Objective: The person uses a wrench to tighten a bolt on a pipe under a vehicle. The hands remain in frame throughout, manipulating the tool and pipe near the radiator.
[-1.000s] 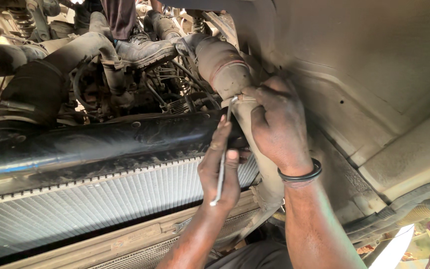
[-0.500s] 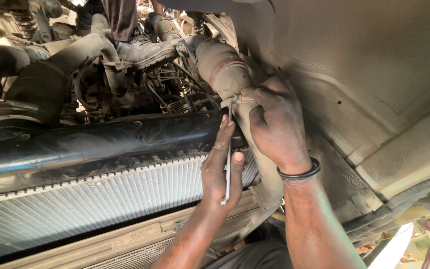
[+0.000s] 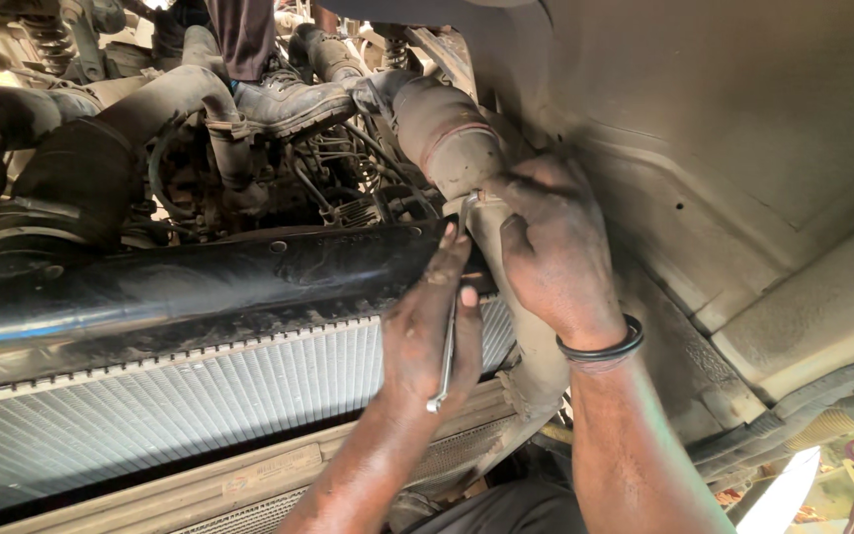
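Note:
My left hand (image 3: 432, 331) grips a slim metal wrench (image 3: 446, 358), whose head reaches up to the clamp on a dusty, wide rubber hose (image 3: 452, 133). My right hand (image 3: 551, 252), with a black band at its wrist, closes around that hose just below the clamp and holds it. Both hands sit at the right end of the radiator's black top tank (image 3: 190, 287). The wrench's head is hidden behind my fingers.
The finned radiator core (image 3: 150, 405) spans the lower left. Behind it lie engine hoses and pipes (image 3: 200, 109). A person's boot (image 3: 294, 104) stands on the engine at the top. A dusty body panel (image 3: 724, 148) fills the right side.
The wrench's free end has swung right, from slanted to nearly vertical, and my left hand turned with it. My right hand has stayed on the hose.

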